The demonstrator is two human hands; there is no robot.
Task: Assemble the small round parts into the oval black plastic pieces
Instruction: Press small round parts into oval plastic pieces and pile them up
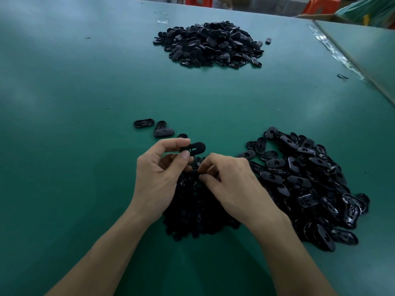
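Note:
My left hand [158, 176] pinches one oval black plastic piece [195, 148] between thumb and fingers, slotted face toward me, just above the table. My right hand [230, 182] lies beside it with curled fingertips down in a heap of small round black parts [196, 212]; whether it pinches one is hidden by the fingers. A spread pile of oval pieces [305, 184] lies to the right of my right hand. A larger mound of oval pieces [211, 44] sits at the far middle of the table.
Three loose oval pieces [154, 127] lie just beyond my left hand. The green table [74, 103] stretches left and forward. A seam with clear tape [339, 54] and a second tabletop run along the right. Orange stools [320, 5] stand past the far edge.

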